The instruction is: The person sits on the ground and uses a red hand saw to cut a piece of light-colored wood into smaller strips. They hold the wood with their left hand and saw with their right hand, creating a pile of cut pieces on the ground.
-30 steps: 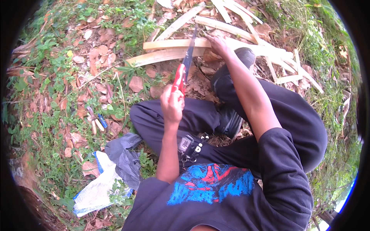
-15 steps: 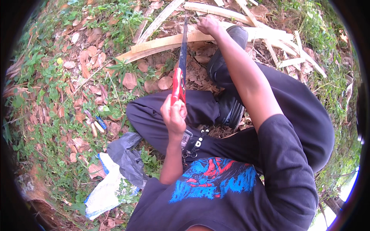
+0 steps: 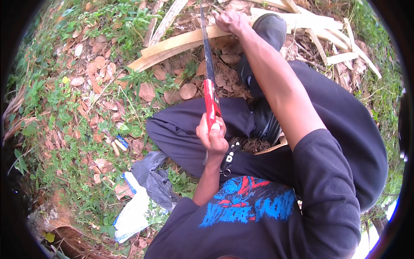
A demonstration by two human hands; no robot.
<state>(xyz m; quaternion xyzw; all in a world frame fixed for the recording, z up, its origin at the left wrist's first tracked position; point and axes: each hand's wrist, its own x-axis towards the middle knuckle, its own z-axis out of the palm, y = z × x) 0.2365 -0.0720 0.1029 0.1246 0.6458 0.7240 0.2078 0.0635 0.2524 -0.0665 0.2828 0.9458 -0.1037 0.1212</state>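
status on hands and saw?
Left hand grips red-handled saw, blade on the pale wood strip. Right hand pins strip. Black shoe beside cut.

left hand (image 3: pixel 212 134) fisted tight, forearm bent up near torso, right arm stretched forward, right hand (image 3: pixel 230 20) curled in closed grip

The ground (image 3: pixel 86 108) was bare earth under dry brown leaves (image 3: pixel 146 91), with green weeds (image 3: pixel 125 17) thick to the far left. Pale split wood strips (image 3: pixel 345 56) lay scattered at the far right. Near left, a crumpled grey and white plastic bag (image 3: pixel 142 194) lay in grass, under soft daylight
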